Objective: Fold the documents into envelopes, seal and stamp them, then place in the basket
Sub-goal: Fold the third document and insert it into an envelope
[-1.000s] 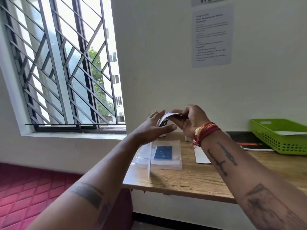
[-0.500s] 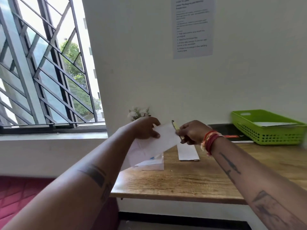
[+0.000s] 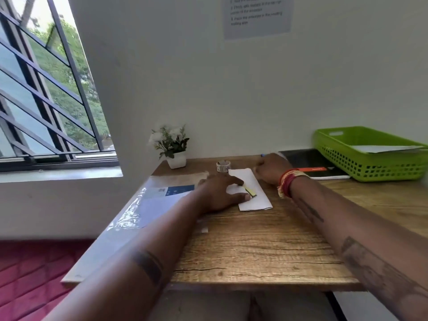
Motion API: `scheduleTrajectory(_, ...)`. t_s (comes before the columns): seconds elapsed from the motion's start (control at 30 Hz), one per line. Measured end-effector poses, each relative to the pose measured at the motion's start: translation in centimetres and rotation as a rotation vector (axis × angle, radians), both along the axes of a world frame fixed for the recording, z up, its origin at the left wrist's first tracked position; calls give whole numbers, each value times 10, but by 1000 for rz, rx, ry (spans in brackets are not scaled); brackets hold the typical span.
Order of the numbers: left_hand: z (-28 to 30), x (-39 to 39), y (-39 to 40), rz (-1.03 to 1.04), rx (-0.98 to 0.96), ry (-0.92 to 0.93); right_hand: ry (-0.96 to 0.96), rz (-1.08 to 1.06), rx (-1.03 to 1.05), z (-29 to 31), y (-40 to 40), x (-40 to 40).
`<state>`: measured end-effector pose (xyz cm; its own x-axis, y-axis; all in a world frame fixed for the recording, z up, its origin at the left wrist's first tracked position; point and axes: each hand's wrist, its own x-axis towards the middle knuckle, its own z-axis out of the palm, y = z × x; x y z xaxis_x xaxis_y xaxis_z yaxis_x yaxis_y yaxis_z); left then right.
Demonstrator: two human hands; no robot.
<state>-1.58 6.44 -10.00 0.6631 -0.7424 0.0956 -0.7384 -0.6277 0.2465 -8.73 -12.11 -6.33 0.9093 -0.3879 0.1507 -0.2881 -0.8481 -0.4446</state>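
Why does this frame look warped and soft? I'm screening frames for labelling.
Head view: wide-angle lens bends the window bars and table edges; wall notice text is blurred; daylight glares off the plastic-wrapped pack; both forearms near the lens look soft.

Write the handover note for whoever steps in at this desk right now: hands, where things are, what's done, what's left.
Left hand: pressed flat on the white envelope lying on the desk, a yellow strip by its fingertips.
Right hand: at the envelope's far end; its grip is unclear.
Stamp roll behind the envelope. Pack of papers at left.
Green basket at right holds one envelope.
Left: finish sealing, stamp, put this envelope in the basket.
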Motion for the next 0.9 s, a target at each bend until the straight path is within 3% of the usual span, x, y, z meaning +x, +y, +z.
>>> scheduleTrajectory(0.07,-4,3,1,-19,18,-30,4,42,-210,-5,-6,7)
scheduleTrajectory(0.13,-4,1,2,-46,79,-43,104,126,-278,-14,-15,18)
scheduleTrajectory(0.3,0,-4,0,-48,88,-22,100,183,-132,-27,-24,38)
scheduleTrajectory(0.63,-2,4,-4,-65,-19,-23,-324,15,137,-23,-40,33)
scheduleTrajectory(0.8,-1,-2,-5,-54,-45,-5,-138,-17,193,-19,-44,18)
scheduleTrajectory(0.9,3,-9,-4,-48,-83,5,-243,-48,263,-16,-47,12)
